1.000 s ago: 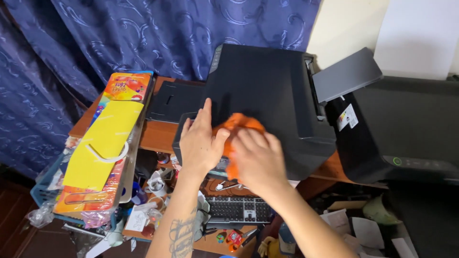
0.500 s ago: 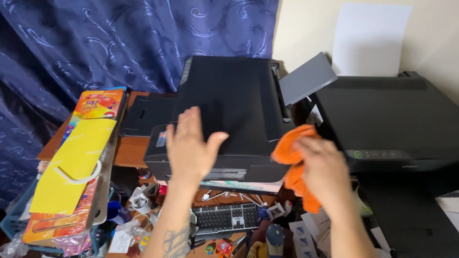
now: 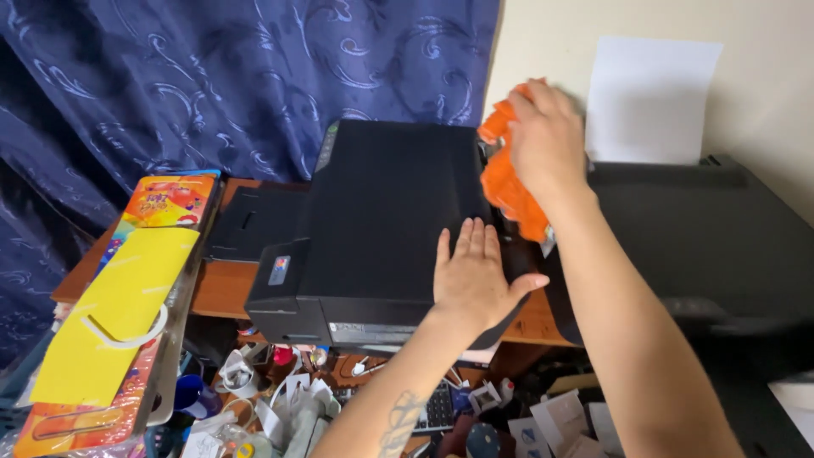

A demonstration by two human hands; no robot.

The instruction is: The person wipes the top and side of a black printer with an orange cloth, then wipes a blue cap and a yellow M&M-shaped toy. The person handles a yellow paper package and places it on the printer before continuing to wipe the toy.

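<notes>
Orange cloth (image 3: 507, 182), one piece, is bunched in my right hand (image 3: 547, 140), fingers clamped around it, at about one o'clock over the rear right corner of the first black printer (image 3: 381, 229). My left hand (image 3: 475, 280) lies flat, fingers spread, on its lid at five o'clock. A second black printer (image 3: 704, 237) stands at three o'clock, holding what looks like one white sheet (image 3: 649, 102).
</notes>
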